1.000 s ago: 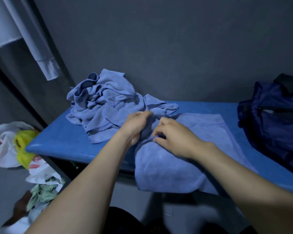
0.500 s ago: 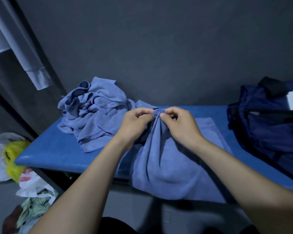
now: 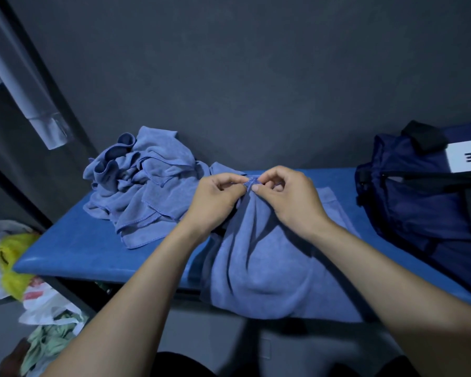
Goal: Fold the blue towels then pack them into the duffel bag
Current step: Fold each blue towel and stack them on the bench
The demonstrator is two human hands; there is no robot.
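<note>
A blue towel lies over the front edge of the blue padded bench. My left hand and my right hand pinch its far edge together, side by side, and lift it into a bunched peak. A crumpled pile of blue towels sits at the bench's back left, just left of my left hand. The navy duffel bag stands at the right end of the bench, its top unzipped, with a white label and black straps.
A dark grey wall runs close behind the bench. White plastic bags with yellow and green contents lie on the floor at the left. A pale pipe or rail slants down at the upper left.
Both hands took hold of the towel's far edge, came together and raised it off the bench, so the flat towel now hangs in folds from my fingers.
</note>
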